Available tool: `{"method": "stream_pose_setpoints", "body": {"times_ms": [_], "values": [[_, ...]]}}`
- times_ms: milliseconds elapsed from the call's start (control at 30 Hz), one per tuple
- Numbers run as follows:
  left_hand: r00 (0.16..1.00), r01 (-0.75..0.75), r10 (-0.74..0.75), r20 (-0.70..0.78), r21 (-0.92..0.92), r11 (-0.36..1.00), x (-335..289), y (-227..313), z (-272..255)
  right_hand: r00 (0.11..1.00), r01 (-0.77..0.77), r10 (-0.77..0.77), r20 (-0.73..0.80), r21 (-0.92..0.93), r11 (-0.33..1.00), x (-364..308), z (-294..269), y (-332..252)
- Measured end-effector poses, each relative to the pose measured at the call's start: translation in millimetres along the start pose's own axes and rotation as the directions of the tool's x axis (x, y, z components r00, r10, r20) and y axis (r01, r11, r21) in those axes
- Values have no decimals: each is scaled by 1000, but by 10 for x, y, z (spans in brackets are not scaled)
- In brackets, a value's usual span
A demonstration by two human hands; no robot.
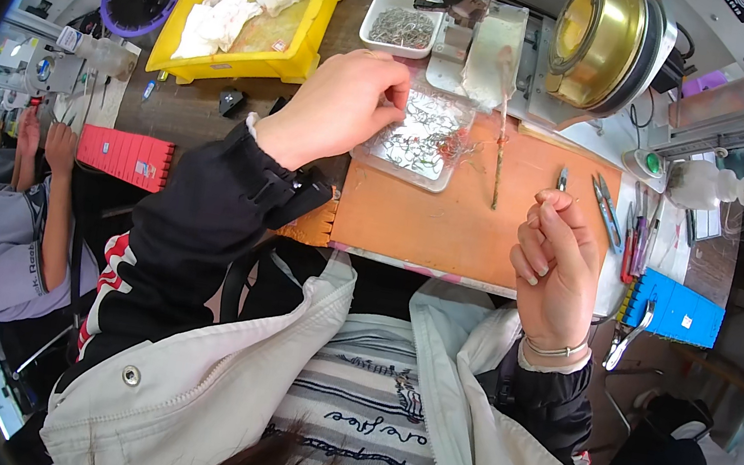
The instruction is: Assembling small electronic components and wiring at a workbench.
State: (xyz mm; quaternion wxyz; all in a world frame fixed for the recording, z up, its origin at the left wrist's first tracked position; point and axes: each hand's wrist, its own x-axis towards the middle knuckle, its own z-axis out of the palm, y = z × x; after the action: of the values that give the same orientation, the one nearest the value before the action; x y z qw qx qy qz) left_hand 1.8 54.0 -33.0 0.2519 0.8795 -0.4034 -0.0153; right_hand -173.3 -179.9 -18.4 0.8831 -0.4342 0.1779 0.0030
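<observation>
My left hand (337, 110) hangs over the near-left part of a clear plastic tray (418, 180), its thumb and fingers drawn together; anything between them is hidden. Many small curved metal pieces (414, 133) that look like hooks lie in the tray, with some reddish thread-like bits at its right side. To the right, my right hand (560, 261) is raised above the orange work mat (430, 232), thumb and forefinger pinched. Whatever they hold is too small to make out. Just beyond those fingertips lies a small pointed tool (563, 176).
A white dish (403, 27) of metal pieces stands behind the tray, near a brass-coloured wheel machine (592, 44). Blue-handled snips (607, 215) and other hand tools lie at right. A yellow bin (308, 50) with white cloths sits left. Another person (19, 247) works at far left.
</observation>
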Motion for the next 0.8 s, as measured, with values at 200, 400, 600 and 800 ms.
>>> {"method": "stream_pose_setpoints", "body": {"times_ms": [200, 400, 600, 800], "values": [[983, 171, -181, -17, -245, 954, -114, 97, -143, 1000, 30, -31, -4, -62, 998, 42, -33, 23], [976, 113, -174, -133, -373, 921, -217, 292, -217, 956, 289, -270, 114, -533, 795, 172, 195, 99], [971, 37, -200, -133, -739, 673, -386, 562, -274, 790, 570, -442, 425, -776, 272, 214, 642, -28], [966, 8, -222, -133, -843, 538, -424, 687, -256, 619, 724, -532, 578, -682, 101, 280, 722, 23]]}}
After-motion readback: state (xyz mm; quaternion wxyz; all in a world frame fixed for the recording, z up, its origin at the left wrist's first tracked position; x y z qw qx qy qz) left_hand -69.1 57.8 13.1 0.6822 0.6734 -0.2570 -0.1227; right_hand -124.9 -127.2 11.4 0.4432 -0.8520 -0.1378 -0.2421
